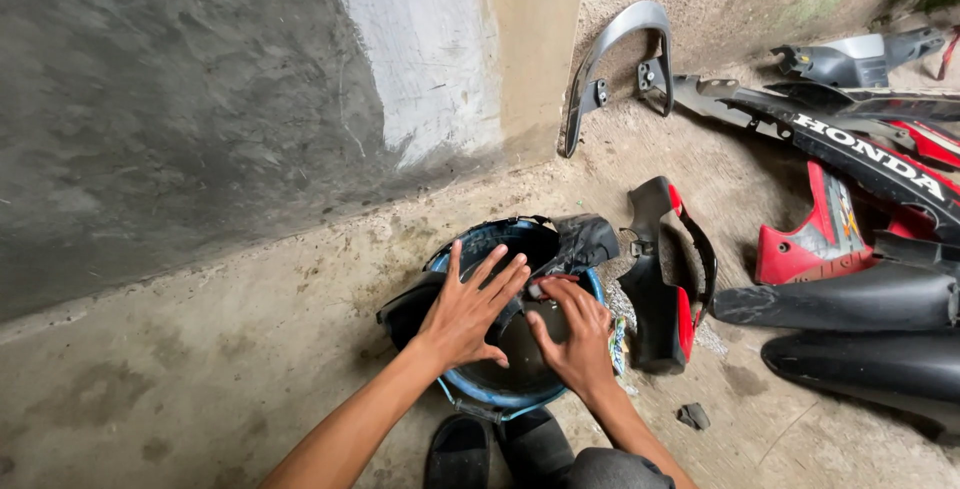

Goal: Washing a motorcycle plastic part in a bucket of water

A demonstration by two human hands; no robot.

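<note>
My left hand [468,311] lies flat, fingers spread, on a black plastic motorcycle panel [420,301] that sits in a blue basin [500,389] on the concrete floor. My right hand [578,333] presses down inside the basin on the same dark panel, fingers curled; a small red and white thing shows at its fingertips [540,287]. Another black panel piece [585,241] leans over the basin's far right rim.
A black and red fairing piece [665,289] lies right of the basin. More black and red body panels [860,239] are piled at the right. A grey grab rail [615,59] leans on the wall [200,99]. My black footwear [458,452] is below the basin.
</note>
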